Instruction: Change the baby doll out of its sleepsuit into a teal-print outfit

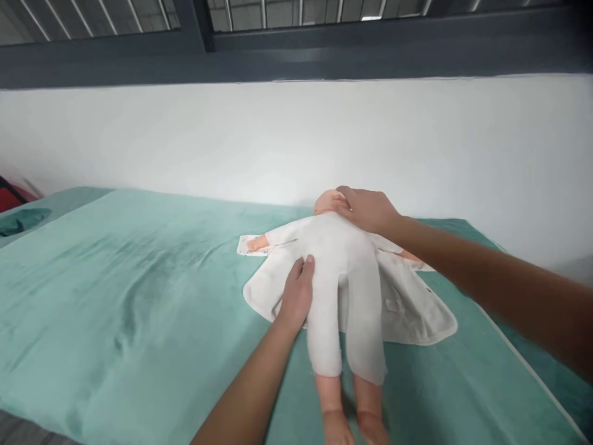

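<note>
A baby doll (336, 247) with a white cloth body lies lengthwise in front of me, its bare feet toward me. Beneath it is a white baby garment (417, 309), spread open, with its lower panels fanned out to both sides. The doll's arms stretch out sideways, and a patterned cuff (242, 245) shows under the hand at the left. My left hand (299, 293) is closed against the left side of the doll's waist, some fingers hidden. My right hand (370, 207) curls over the doll's head (328, 201), covering much of it.
A green sheet (139, 296) covers the bed or table below. Behind it rises a white wall (208, 142) under a dark window frame (324, 55) with bars. Something red and black (12, 194) is at the far left edge. Grey floor (28, 429) shows at the lower left.
</note>
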### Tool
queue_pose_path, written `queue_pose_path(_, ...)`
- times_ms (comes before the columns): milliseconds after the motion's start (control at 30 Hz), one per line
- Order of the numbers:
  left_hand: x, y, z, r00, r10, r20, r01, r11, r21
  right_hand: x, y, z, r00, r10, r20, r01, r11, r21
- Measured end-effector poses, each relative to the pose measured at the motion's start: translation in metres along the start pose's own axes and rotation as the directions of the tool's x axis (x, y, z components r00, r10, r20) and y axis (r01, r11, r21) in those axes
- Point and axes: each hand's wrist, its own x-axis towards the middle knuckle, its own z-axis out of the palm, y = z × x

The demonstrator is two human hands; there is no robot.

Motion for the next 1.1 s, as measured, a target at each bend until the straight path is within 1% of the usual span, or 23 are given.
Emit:
queue_pose_path(33, 0.003, -0.002, 0.001, 0.998, 0.018, -0.064, -0.015, 0.999, 0.05, 0.003, -0.014, 0.0, 0.997, -0.073, -0.026, 0.073, 0.997, -0.008)
queue_pose_path(67, 0.006, -0.003, 0.001, 0.993, 0.035, -0.114, -0.024, 0.995, 0.098, 0.007, -0.03, 0.003, 0.987, -0.156, -0.025, 0.156, 0.988, -0.004)
queue_pose_path(100, 0.008, -0.005, 0.001, 0.988, 0.062, -0.14, -0.038, 0.986, 0.164, 0.011, -0.047, 0.009, 0.971, -0.241, 0.002, 0.241, 0.971, 0.002)
queue_pose_path(167, 0.012, -0.01, 0.0, 0.978, 0.145, -0.151, -0.086, 0.935, 0.344, 0.021, -0.083, 0.027, 0.919, -0.375, 0.125, 0.378, 0.926, -0.007)
queue_pose_path(233, 0.016, -0.014, -0.002, 0.968, 0.214, -0.131, -0.114, 0.841, 0.528, 0.029, -0.113, 0.048, 0.877, -0.412, 0.248, 0.434, 0.9, -0.041)
queue_pose_path(300, 0.02, -0.018, -0.006, 0.962, 0.251, -0.104, -0.119, 0.732, 0.671, 0.035, -0.13, 0.064, 0.866, -0.395, 0.308, 0.434, 0.898, -0.07)
queue_pose_path(367, 0.024, -0.021, -0.01, 0.951, 0.303, -0.064, -0.145, 0.616, 0.774, 0.039, -0.134, 0.07, 0.87, -0.375, 0.319, 0.417, 0.906, -0.074)
queue_pose_path(467, 0.034, -0.025, -0.018, 0.91, 0.415, 0.001, -0.2, 0.437, 0.877, 0.04, -0.121, 0.065, 0.888, -0.339, 0.31, 0.375, 0.925, -0.063)
queue_pose_path(500, 0.038, -0.026, -0.02, 0.901, 0.433, 0.003, -0.196, 0.402, 0.894, 0.038, -0.115, 0.062, 0.899, -0.319, 0.301, 0.349, 0.936, -0.049)
queue_pose_path(533, 0.043, -0.028, -0.022, 0.899, 0.438, -0.011, -0.18, 0.392, 0.902, 0.036, -0.108, 0.058, 0.909, -0.297, 0.291, 0.319, 0.947, -0.03)
queue_pose_path(567, 0.047, -0.03, -0.025, 0.902, 0.429, -0.035, -0.158, 0.406, 0.9, 0.034, -0.102, 0.054, 0.92, -0.275, 0.28, 0.289, 0.957, -0.008)
queue_pose_path(600, 0.052, -0.031, -0.027, 0.908, 0.413, -0.064, -0.138, 0.44, 0.887, 0.03, -0.096, 0.051, 0.929, -0.254, 0.27, 0.26, 0.965, 0.014)
queue_pose_path(633, 0.057, -0.033, -0.03, 0.915, 0.392, -0.095, -0.122, 0.494, 0.861, 0.026, -0.091, 0.048, 0.935, -0.237, 0.262, 0.237, 0.971, 0.03)
queue_pose_path(667, 0.061, -0.034, -0.033, 0.922, 0.366, -0.129, -0.115, 0.575, 0.81, 0.021, -0.087, 0.045, 0.94, -0.225, 0.255, 0.223, 0.974, 0.04)
queue_pose_path(733, 0.069, -0.036, -0.039, 0.936, 0.3, -0.186, -0.113, 0.752, 0.65, 0.01, -0.081, 0.04, 0.947, -0.223, 0.233, 0.214, 0.975, 0.062)
queue_pose_path(767, 0.073, -0.037, -0.043, 0.941, 0.267, -0.208, -0.11, 0.822, 0.559, 0.005, -0.079, 0.038, 0.948, -0.232, 0.218, 0.22, 0.972, 0.079)
queue_pose_path(800, 0.076, -0.037, -0.047, 0.945, 0.237, -0.225, -0.105, 0.871, 0.479, -0.001, -0.078, 0.035, 0.947, -0.247, 0.205, 0.231, 0.968, 0.098)
queue_pose_path(833, 0.078, -0.037, -0.052, 0.948, 0.214, -0.237, -0.099, 0.903, 0.419, -0.006, -0.077, 0.033, 0.945, -0.262, 0.196, 0.243, 0.963, 0.115)
queue_pose_path(933, 0.083, -0.037, -0.063, 0.949, 0.186, -0.253, -0.102, 0.944, 0.312, -0.018, -0.073, 0.028, 0.937, -0.28, 0.207, 0.258, 0.958, 0.124)
queue_pose_path(1100, 0.084, -0.039, -0.072, 0.96, 0.143, -0.241, -0.115, 0.985, 0.127, -0.023, -0.068, 0.028, 0.941, -0.228, 0.25, 0.242, 0.97, -0.026)
